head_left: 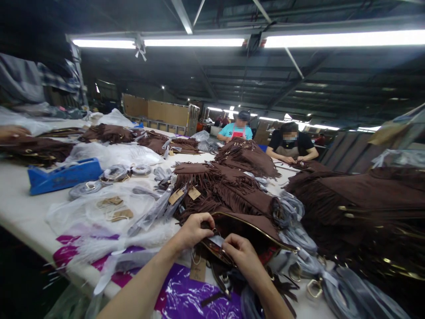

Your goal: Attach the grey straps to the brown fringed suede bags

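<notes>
A brown fringed bag (262,221) lies in front of me, its gold zipper open and the dark inside showing. My left hand (195,229) is closed in a pinch on the bag's near edge, at the left end of the opening. At the same edge my right hand (241,252) is also closed, thumb and finger pressed together at the end of a small whitish strip (216,240). The strip spans the gap between both hands; how it is attached is hidden. Below my left hand a cardboard tag (198,268) hangs from a white string.
More brown fringed bags (219,177) are heaped ahead, with a large pile (372,199) at right. Plastic-wrapped coiled straps (345,288) lie nearby. A blue tape dispenser (64,175) stands left, by white plastic bags (113,154). Two co-workers (292,144) sit across the table; another person's hand (13,132) is far left.
</notes>
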A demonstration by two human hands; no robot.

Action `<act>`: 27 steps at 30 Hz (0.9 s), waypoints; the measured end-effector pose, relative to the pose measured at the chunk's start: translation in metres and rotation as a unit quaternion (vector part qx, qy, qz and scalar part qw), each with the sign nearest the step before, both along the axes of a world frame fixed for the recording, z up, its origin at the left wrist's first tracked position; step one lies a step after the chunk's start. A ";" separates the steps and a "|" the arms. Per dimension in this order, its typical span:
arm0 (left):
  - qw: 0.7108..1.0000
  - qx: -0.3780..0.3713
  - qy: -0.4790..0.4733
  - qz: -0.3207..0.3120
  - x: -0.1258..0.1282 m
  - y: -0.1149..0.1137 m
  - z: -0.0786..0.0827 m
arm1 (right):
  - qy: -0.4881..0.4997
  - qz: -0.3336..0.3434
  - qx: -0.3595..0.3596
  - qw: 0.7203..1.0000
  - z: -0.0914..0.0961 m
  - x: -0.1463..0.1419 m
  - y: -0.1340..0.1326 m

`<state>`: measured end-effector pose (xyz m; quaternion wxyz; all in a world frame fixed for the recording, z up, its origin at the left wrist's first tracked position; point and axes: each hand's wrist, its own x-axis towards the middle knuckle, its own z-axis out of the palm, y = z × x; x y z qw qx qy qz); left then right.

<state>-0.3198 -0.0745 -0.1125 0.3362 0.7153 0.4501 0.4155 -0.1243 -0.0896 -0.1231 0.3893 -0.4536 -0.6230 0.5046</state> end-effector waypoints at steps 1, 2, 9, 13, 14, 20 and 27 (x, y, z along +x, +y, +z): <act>1.000 -0.004 -0.005 -0.004 0.000 -0.001 0.001 | -0.011 0.001 0.009 1.000 -0.001 0.000 0.000; 1.000 -0.006 -0.009 -0.010 -0.001 -0.001 0.002 | -0.022 0.002 0.018 1.000 -0.002 -0.001 0.001; 0.998 0.020 -0.008 -0.060 -0.004 -0.003 0.005 | -0.081 0.006 0.076 0.994 -0.005 -0.005 0.002; 0.997 0.054 0.003 -0.059 -0.001 -0.003 0.002 | -0.103 0.005 0.108 0.989 -0.003 -0.010 0.004; 0.996 0.069 0.008 -0.059 0.001 -0.003 0.001 | -0.108 0.004 0.114 0.988 -0.003 -0.011 0.004; 0.983 0.149 0.104 -0.021 0.011 -0.004 -0.003 | -0.151 0.007 0.154 0.976 0.000 -0.008 0.000; 0.940 0.267 0.198 0.075 0.026 -0.033 0.017 | -0.219 -0.106 0.353 0.904 0.027 0.001 -0.019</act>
